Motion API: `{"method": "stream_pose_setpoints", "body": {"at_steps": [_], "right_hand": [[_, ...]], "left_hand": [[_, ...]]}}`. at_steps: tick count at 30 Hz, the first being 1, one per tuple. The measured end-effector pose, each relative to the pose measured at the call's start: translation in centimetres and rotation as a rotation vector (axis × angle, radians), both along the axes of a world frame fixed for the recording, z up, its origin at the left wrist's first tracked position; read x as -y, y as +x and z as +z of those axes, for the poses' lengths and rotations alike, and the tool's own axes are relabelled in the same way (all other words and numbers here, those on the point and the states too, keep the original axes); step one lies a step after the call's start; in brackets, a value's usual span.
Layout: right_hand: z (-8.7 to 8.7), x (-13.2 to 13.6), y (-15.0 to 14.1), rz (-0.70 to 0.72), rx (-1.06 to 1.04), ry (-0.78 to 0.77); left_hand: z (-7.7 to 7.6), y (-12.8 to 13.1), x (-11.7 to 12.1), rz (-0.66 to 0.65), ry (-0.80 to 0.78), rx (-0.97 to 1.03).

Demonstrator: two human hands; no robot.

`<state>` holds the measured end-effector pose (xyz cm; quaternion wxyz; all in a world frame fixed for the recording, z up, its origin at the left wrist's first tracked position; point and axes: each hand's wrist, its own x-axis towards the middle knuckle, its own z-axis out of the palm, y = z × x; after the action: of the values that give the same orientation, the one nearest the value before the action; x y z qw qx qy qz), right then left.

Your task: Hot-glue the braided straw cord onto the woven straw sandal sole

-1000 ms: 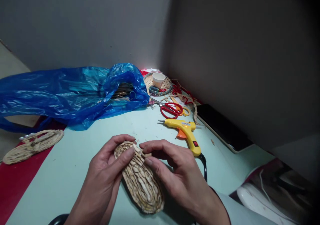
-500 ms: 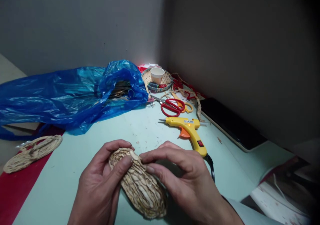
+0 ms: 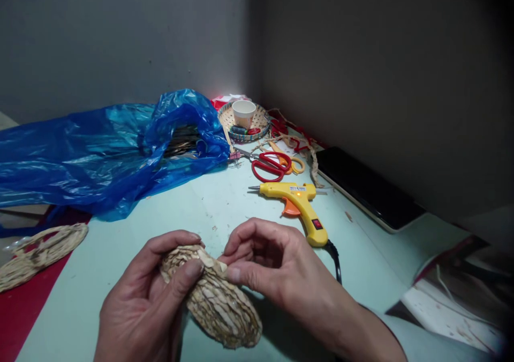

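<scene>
A tan oval sole woven from dried husk [image 3: 219, 303] lies tilted between my hands at the near edge of the pale green table [image 3: 225, 201]. My left hand [image 3: 148, 298] is closed round its upper left end, thumb pressed on top. With curled fingers, my right hand [image 3: 277, 265] pinches the sole's top edge beside that thumb. A yellow glue gun [image 3: 299, 204] lies just beyond my right hand, its black cord running under my wrist.
A blue plastic bag [image 3: 100, 153] with dark strips sprawls at the back left. Red scissors [image 3: 267, 165], orange-handled scissors [image 3: 291, 162], a small woven tray [image 3: 231, 118] with a white cup [image 3: 243, 113], a black tablet [image 3: 367, 188] and a second woven sole [image 3: 36, 255] are around.
The view has shifted, so everything sits further left. My right fingers have curled tighter on the sole's edge, and the sole has tipped a little toward the left.
</scene>
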<state>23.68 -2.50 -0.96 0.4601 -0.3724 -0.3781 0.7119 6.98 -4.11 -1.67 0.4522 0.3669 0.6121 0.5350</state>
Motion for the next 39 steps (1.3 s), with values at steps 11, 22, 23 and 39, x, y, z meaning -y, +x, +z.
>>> {"method": "stream_pose_setpoints", "body": {"at_steps": [11, 22, 23, 39], "right_hand": [[0.4, 0.2, 0.2, 0.011, 0.206, 0.099], [0.3, -0.1, 0.2, 0.087, 0.186, 0.010], [0.3, -0.2, 0.2, 0.083, 0.180, -0.001], [-0.6, 0.6, -0.3, -0.056, 0.387, 0.216]], "left_hand": [[0.4, 0.3, 0.0, 0.006, -0.058, 0.049], [-0.1, 0.1, -0.3, 0.000, -0.011, 0.012], [-0.3, 0.0, -0.4, -0.008, -0.002, 0.031], [-0.1, -0.8, -0.4, -0.011, -0.019, 0.051]]}}
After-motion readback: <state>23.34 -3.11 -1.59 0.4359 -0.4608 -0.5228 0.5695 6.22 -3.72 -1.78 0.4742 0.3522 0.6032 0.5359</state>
